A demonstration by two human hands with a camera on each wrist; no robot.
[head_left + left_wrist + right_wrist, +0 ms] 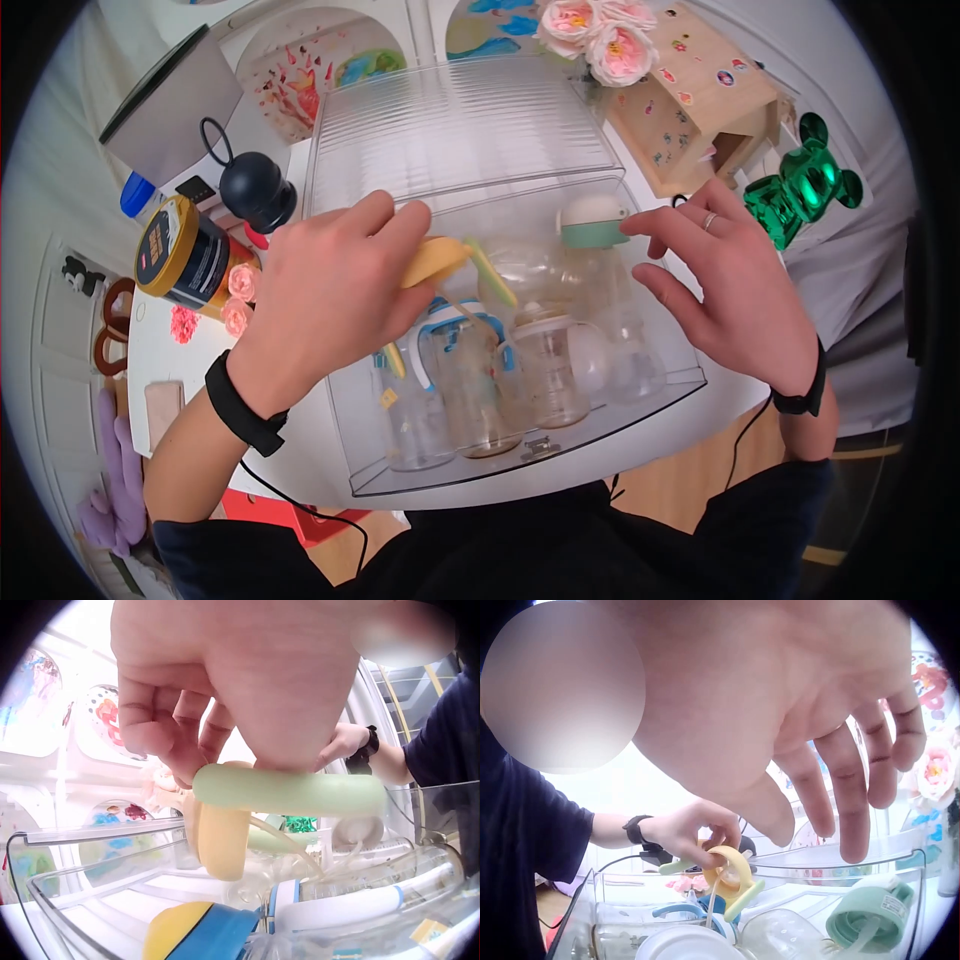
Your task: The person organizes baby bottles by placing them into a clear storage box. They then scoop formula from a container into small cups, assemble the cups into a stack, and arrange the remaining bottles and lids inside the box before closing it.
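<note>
My left hand point(345, 290) pinches a yellow sippy cup lid point(435, 260) with pale green handles and a thin straw, held over the left part of a clear plastic box point(640, 412). Below it stand a bottle with blue and white handles point(485, 400), a clear bottle point(415, 435) to its left and another clear bottle point(558, 375) to its right. On the other side, my right hand point(735, 280) hovers with fingers spread and bent, holding nothing. Its fingertips are close beside a bottle's mint green and white cap point(866, 915) at the box's back right.
The box's ribbed clear lid point(460, 130) stands raised behind it. A dark round bottle point(255, 190) and a black and gold tub point(185, 255) stand left. At right are a wooden house point(690, 100), pink flowers point(620, 50) and a shiny green bear figure point(805, 180).
</note>
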